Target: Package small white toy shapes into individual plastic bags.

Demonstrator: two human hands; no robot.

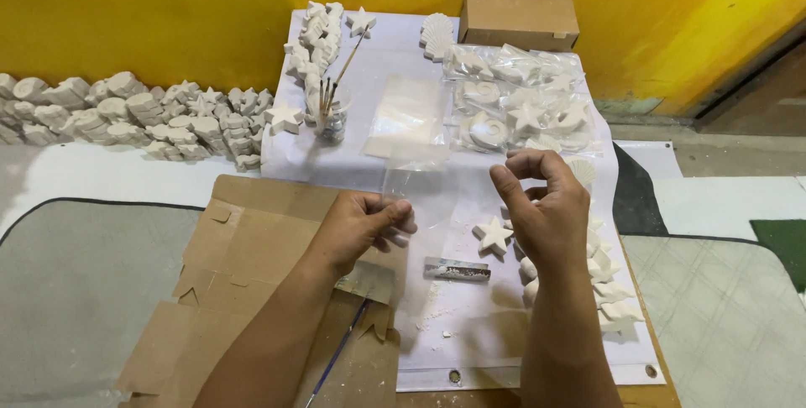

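- The left hand (357,225) is pinching the lower left edge of a clear plastic bag (413,175) between thumb and fingertips, the other fingers curling under.
- The right hand (546,206) is pinching near the bag's right upper edge, thumb and forefinger closing in a ring; whether film is really lying between those tips is hard to tell, since the bag is almost see-through.
- The bag is hanging between the two hands above the white sheet (470,332), so it is lying to the right of the left hand and to the left of the right hand, its long axis running roughly up and away from the person.
- Both hands are about equally near the bag; the right hand is the nearer one to the white plaster star (492,236), which is lying flat on the sheet just beside and below it.
- A small silvery strip (456,269) is lying on the sheet below the bag, between the two forearms.
- The right wrist is covering part of a row of plaster figures (609,286) along the sheet's right edge, so their shapes are only partly showing.
- A thin blue-handled brush (336,356) is lying on the cardboard (243,248), its tip running under the left forearm.
- Bagged shell figures (512,93) are lying well apart, farther back.
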